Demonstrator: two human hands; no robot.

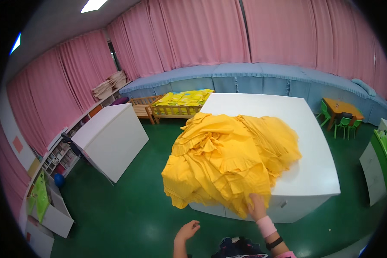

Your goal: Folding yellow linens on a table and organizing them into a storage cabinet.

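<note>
A big heap of yellow ruffled cloth (pixel 223 150) lies crumpled over the near left part of a white cabinet top (pixel 316 142). Pleated bands run through its folds, and its near side hangs down over the cabinet's front edge. My right hand (pixel 257 207) grips the cloth's lower hem at that front edge, its fingertips partly hidden in the fabric. Lower down and further left, my left hand (pixel 187 231) is held in the air, apart from the cloth, fingers loosely extended and holding nothing.
A white cabinet (pixel 116 137) stands at left on the green floor (pixel 146 206). Behind are a wooden cot (pixel 175 111) with yellow bedding and a long blue-covered row (pixel 245 81) under pink curtains. An orange table (pixel 343 108) with green chairs is at far right.
</note>
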